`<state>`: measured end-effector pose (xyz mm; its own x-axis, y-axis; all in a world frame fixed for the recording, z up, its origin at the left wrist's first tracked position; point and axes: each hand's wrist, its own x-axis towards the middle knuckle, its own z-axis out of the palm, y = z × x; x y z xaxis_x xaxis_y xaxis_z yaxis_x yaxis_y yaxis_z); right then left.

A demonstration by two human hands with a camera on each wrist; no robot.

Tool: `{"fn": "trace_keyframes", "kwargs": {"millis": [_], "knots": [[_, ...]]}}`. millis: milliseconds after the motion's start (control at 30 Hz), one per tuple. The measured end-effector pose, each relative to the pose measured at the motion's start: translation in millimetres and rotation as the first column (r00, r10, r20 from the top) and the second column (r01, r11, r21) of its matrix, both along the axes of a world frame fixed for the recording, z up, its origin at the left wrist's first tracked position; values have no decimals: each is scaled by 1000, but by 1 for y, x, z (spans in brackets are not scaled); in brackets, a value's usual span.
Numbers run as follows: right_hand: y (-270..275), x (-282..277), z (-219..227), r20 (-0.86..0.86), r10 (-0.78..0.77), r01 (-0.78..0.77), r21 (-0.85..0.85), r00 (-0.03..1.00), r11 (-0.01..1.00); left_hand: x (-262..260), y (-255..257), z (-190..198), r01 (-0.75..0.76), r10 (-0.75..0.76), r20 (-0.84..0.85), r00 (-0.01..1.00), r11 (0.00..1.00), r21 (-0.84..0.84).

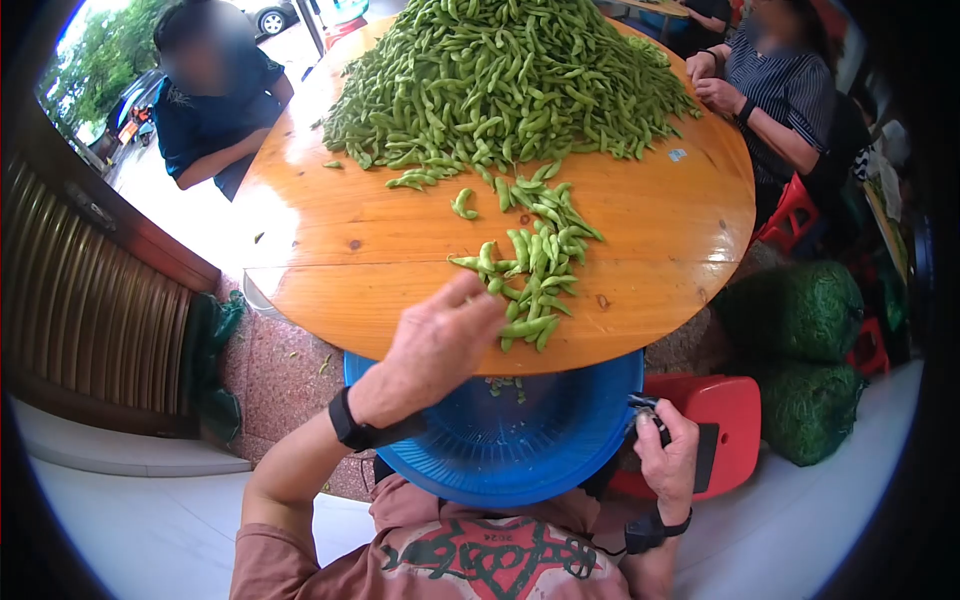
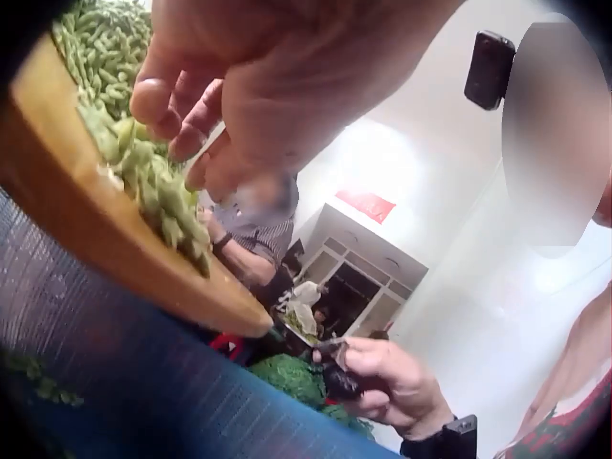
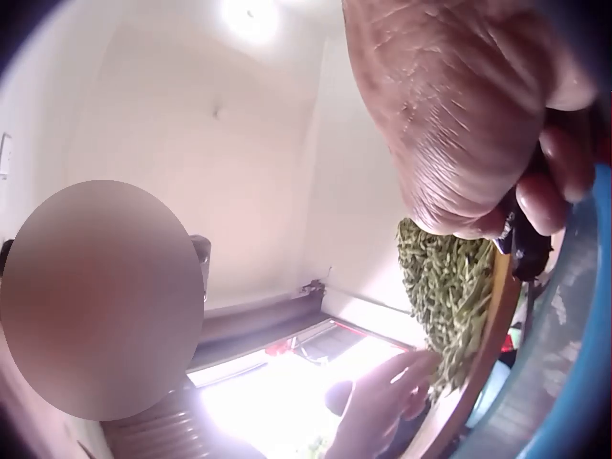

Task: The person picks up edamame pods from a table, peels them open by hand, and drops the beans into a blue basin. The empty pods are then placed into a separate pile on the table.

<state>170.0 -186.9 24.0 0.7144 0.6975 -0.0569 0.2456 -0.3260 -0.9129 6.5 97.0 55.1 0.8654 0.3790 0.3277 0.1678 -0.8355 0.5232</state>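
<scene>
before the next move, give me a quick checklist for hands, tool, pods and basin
1. Right hand holding the dark tool: ok, fingers curled round it.
2. Tool's working end ready: cannot tell, too small and dark.
3. Loose pods within reach: ok, the left hand is right beside them.
4. Left hand gripping a pod: cannot tell, fingertips blurred.
5. Blue basin in place: ok, below the table edge.

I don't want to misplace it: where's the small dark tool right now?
In the head view, the small dark tool is at lower right, held in the right hand beside the right rim of the blue basin, near the red stool.
</scene>
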Motion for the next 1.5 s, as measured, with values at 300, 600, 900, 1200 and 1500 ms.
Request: {"fn": "trace_keyframes", "kwargs": {"millis": [300, 600, 900, 1200, 1500], "knots": [[60, -33, 12, -284, 156, -127, 119, 946, 985, 3, -24, -1, -77, 60, 145, 988, 991, 114], [70, -38, 20, -655, 345, -162, 324, 672, 932, -21, -61, -13, -6, -2, -8, 1000, 565, -825], [67, -56, -3, -735, 314, -61, 350, 600, 935, -21, -75, -26, -9, 27, 18, 999, 767, -642], [66, -58, -17, -582, 350, -112, 404, 735, 908, -35, -75, -49, 176, 24, 181, 983, 138, -975], [68, -68, -53, -380, 393, -309, 264, 838, 914, -36, -64, -76, -26, -179, -123, 976, 463, -886]]}}
